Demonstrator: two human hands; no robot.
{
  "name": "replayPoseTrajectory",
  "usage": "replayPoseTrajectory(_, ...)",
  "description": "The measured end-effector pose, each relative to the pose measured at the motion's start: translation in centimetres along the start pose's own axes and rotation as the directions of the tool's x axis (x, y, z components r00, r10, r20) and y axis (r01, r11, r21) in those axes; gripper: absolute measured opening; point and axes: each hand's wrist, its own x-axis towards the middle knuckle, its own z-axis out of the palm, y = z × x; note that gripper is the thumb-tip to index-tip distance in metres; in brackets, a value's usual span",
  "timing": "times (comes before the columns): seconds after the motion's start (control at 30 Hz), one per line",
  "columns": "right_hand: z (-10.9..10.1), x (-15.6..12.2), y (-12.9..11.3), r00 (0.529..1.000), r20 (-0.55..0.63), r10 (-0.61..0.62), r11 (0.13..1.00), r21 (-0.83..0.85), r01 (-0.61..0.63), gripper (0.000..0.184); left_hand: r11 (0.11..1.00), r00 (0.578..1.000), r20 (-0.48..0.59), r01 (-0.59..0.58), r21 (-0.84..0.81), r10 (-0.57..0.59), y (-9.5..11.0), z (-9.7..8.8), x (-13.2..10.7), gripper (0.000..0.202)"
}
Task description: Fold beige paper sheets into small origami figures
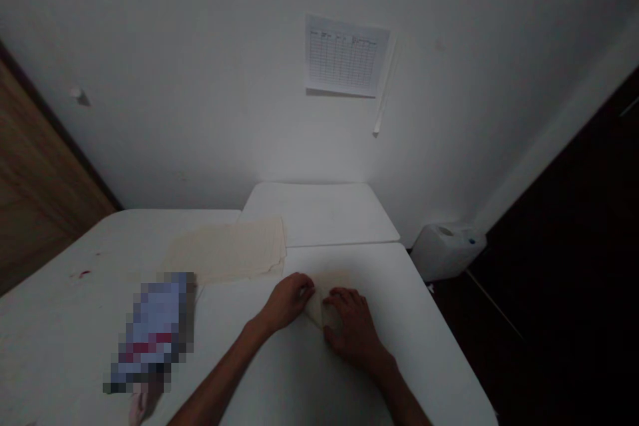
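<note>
A small thin cream sheet (314, 309), paper or cloth I cannot tell, lies partly folded on the white table between my hands. At its left corner, my left hand (289, 301) pinches the edge with thumb and fingertips closed. My right hand (353, 326) rests on the sheet's right side, fingers bent and apart, covering part of it. Behind my left hand is a stack of larger thin cream sheets (229, 249), with slightly uneven edges.
A pixelated bluish packet (152, 326) lies on the table's left side. Joined white tabletops (319, 213) reach the wall, which bears a printed chart (344, 56). A white plastic container (446, 253) stands beyond the table's right edge. Brown wooden panelling (40, 180) is at left.
</note>
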Motion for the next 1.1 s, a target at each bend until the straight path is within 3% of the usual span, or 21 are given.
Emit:
replayPoseTrajectory(0.67, -0.1, 0.0, -0.1, 1.0, 0.015, 0.002, 1.0, 0.004, -0.002, 0.05, 0.998, 0.99, -0.133, -0.049, 0.037, 0.054, 0.7, 1.3, -0.1, 0.006)
replayPoseTrajectory(1.1, -0.5, 0.3, -0.5, 0.997, 0.075, 0.005, 0.998, -0.06, 0.0, 0.049, 1.0, 0.991, -0.134, 0.016, 0.011, -0.014, 1.0, 1.2, 0.3, 0.009)
